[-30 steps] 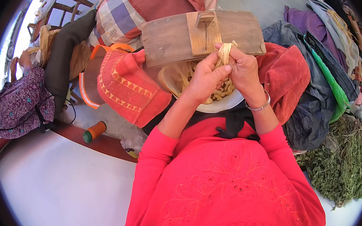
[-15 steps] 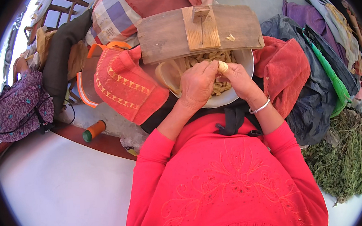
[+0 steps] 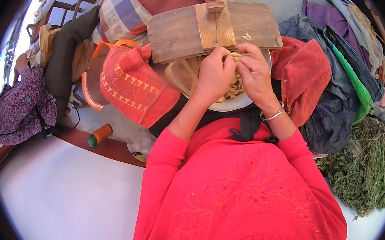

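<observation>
Pinched between the fingertips of both hands is a small tan strip (image 3: 235,55), which looks twisted or knotted; its exact kind is unclear. My left hand (image 3: 215,76) grips it from the left, fingers curled. From the right, my right hand (image 3: 256,76) holds it with thumb and fingers, a silvery bangle (image 3: 272,114) round that wrist. Both hands are above a white bowl (image 3: 232,106) on my lap, which holds several tan knotted pieces (image 3: 234,90) and loose flat strips (image 3: 181,76). A wooden board (image 3: 173,34) with an upright block (image 3: 216,25) covers the bowl's far side.
Red cloths lie left (image 3: 132,86) and right (image 3: 307,74) of the bowl. An orange and green thread spool (image 3: 100,135) rests at the left. Black plastic bags (image 3: 323,111) and a bundle of dried green plants (image 3: 365,170) are at the right. Behind the board is a checked cloth (image 3: 125,17).
Both hands have risen slightly toward the board. My right hand's fingers have shifted from a tight curl to a looser pinch, and the strip now shows between the fingertips.
</observation>
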Tool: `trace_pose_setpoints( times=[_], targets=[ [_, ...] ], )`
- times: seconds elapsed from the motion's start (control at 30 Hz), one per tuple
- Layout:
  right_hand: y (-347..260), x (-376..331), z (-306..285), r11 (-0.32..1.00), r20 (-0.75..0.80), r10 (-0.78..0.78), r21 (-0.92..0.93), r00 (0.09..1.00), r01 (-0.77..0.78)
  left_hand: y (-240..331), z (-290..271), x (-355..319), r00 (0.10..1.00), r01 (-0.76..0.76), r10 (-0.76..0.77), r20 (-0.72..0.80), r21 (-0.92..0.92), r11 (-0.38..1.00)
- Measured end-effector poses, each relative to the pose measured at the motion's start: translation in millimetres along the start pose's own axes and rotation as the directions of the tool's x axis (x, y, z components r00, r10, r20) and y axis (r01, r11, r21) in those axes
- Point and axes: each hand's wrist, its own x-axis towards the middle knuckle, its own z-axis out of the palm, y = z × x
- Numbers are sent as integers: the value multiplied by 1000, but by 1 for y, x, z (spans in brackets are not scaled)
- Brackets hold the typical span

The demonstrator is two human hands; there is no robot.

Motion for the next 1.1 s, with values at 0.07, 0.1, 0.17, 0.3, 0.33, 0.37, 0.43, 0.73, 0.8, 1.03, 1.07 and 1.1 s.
trace_pose_setpoints(
  times=[0.07,0.1,0.17,0.3,0.33,0.37,0.43,0.73,0.8,1.03,1.07,1.1],
  targets=[
    [-10,4,-3,1000,-49,1,22,999,0,-11,-2,-2,945,328,-287,158,-431,841],
    [-14,7,-1,998,-59,5,65,998,-1,-14,-4,-3,880,472,-384,278,-591,654],
    [-7,14,-3,990,-149,64,136,987,-44,-3,-2,-22,840,523,-468,275,-640,562],
    [9,10,-7,934,-80,176,327,981,-141,-15,-19,-51,965,260,-217,146,-432,863],
    [12,12,-6,893,-12,225,404,974,-201,-15,-26,-52,995,85,-70,70,-247,965],
    [14,16,-12,724,73,367,603,927,-334,-14,-33,-50,999,12,-11,50,-26,1000],
    [11,29,-23,761,89,368,544,925,-355,-6,-42,-36,957,-287,285,52,308,907],
    [1,56,-47,772,631,404,153,662,-617,-2,-44,3,971,-62,73,226,-54,997],
    [5,57,-46,796,596,375,186,710,-576,0,-49,10,963,27,5,271,-114,993],
    [31,75,-15,865,287,350,266,892,-425,-8,-74,59,981,63,-46,187,-89,994],
    [35,77,-10,878,272,335,256,902,-404,-9,-74,62,985,64,-50,166,-81,995],
    [38,79,-5,924,223,287,192,932,-331,-13,-73,65,988,64,-53,145,-73,995]
  ],
)
